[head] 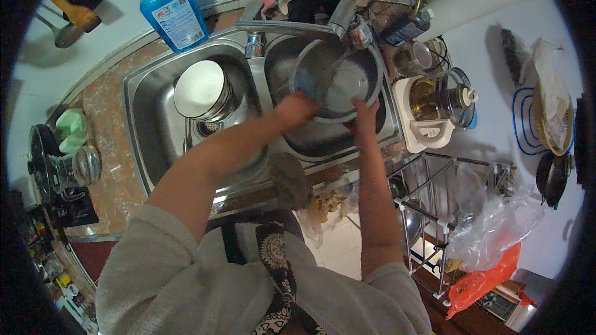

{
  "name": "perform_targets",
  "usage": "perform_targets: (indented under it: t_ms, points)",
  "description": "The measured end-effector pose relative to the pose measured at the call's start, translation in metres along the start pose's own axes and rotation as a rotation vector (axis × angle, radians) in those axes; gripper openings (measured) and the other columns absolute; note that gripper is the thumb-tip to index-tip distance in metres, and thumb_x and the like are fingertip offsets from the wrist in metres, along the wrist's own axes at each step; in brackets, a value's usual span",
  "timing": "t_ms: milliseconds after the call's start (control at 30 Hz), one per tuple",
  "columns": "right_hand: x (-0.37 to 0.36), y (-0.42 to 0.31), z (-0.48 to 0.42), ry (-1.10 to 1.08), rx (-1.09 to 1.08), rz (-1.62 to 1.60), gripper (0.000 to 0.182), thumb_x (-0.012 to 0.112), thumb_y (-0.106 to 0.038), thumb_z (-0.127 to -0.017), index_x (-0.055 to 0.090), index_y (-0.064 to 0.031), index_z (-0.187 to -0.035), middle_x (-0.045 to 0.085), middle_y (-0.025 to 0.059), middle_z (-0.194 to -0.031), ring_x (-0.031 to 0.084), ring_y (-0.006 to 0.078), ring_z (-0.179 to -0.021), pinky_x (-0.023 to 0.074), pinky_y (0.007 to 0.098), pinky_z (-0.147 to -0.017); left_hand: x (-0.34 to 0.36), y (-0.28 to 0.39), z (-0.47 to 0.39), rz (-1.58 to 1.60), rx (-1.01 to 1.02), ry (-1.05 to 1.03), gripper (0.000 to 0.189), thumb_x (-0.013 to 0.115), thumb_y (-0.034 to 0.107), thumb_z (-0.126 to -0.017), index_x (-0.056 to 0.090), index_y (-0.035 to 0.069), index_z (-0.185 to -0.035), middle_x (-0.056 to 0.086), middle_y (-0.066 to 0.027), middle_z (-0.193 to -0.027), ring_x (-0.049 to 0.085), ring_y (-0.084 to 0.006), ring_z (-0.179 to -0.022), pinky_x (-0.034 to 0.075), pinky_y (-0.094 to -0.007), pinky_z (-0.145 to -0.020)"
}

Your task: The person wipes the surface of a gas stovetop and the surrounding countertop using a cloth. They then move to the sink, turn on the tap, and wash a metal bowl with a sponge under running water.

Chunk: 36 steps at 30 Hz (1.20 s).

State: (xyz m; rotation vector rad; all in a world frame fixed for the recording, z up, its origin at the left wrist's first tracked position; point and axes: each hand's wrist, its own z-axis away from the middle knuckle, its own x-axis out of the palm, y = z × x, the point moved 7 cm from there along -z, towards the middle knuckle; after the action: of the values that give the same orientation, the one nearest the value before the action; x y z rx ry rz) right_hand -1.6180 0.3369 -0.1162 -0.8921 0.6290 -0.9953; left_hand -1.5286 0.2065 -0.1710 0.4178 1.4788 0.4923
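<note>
A round basin (305,67) with a pale rim is tilted over the right bowl of the double steel sink (398,123), below the faucet (291,27). My right hand (365,109) grips its near rim at the right. At the rim's near left is my left hand (300,109), blurred, its fingers partly inside; whether it holds anything is unclear. Stacked bowls (200,88) lie in the left sink bowl, near the drain (208,128). A brown-grey cloth (289,180) hangs at the sink's front edge.
A blue pump bottle (179,18) stands behind the left sink bowl. Right of the sink are a cream appliance (404,116) and a glass pot holding amber liquid (423,97). A metal rack (423,214) with plastic bags (489,228) stands at the lower right.
</note>
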Motion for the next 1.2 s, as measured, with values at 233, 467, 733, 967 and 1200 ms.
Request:
perform_targets:
  t_ms: [233,467,733,967,1200]
  points:
    - [0.005,-0.006,-0.003,0.096,-0.061,0.147,0.081,0.055,-0.036,-0.08,0.004,-0.0148,-0.139,0.032,0.018,-0.133,0.038,0.035,-0.116,0.0376,0.0484,-0.085,-0.01,0.053,0.007,0.348,-0.008,0.063,0.035,0.054,0.017,-0.078,0.055,0.011,-0.113,0.058,-0.0163,-0.107,0.059,-0.0308,-0.09,0.047,-0.0418,-0.076]
    - [0.006,0.001,-0.006,0.07,-0.098,0.096,0.078,0.054,-0.033,-0.08,0.007,-0.0085,-0.138,0.031,0.0201,-0.133,0.041,0.0357,-0.114,0.0379,0.0478,-0.088,-0.017,0.034,-0.001,-0.069,-0.003,-0.009,0.033,0.055,0.014,-0.076,0.055,0.011,-0.109,0.059,-0.0158,-0.101,0.058,-0.0317,-0.093,0.049,-0.0439,-0.073]
    - [0.017,-0.012,-0.034,0.026,-0.253,0.474,0.077,0.052,-0.03,-0.082,0.009,0.0054,-0.135,0.035,0.0297,-0.129,0.042,0.0448,-0.114,0.0349,0.0451,-0.095,-0.006,0.041,0.017,0.264,-0.069,0.049,0.043,0.056,0.008,-0.07,0.055,0.007,-0.113,0.061,-0.0174,-0.098,0.06,-0.0347,-0.088,0.05,-0.0436,-0.075]
    - [0.068,-0.055,-0.03,0.004,-0.51,1.175,0.071,0.05,-0.036,-0.083,0.014,-0.0064,-0.137,0.036,0.0316,-0.124,0.047,0.0484,-0.103,0.0447,0.0483,-0.082,-0.003,0.011,0.021,-0.052,-0.175,-0.115,0.034,0.052,0.011,-0.074,0.059,0.009,-0.107,0.062,-0.0169,-0.093,0.06,-0.0345,-0.088,0.05,-0.0437,-0.075]
    - [0.088,-0.096,-0.019,0.074,-0.6,1.324,0.064,0.05,-0.036,-0.083,0.024,-0.0039,-0.133,0.043,0.0275,-0.115,0.054,0.0451,-0.092,0.0466,0.0477,-0.078,-0.016,0.002,0.026,0.141,-0.414,0.001,0.03,0.049,0.017,-0.081,0.056,0.007,-0.108,0.061,-0.0195,-0.09,0.06,-0.0366,-0.08,0.049,-0.0449,-0.071]
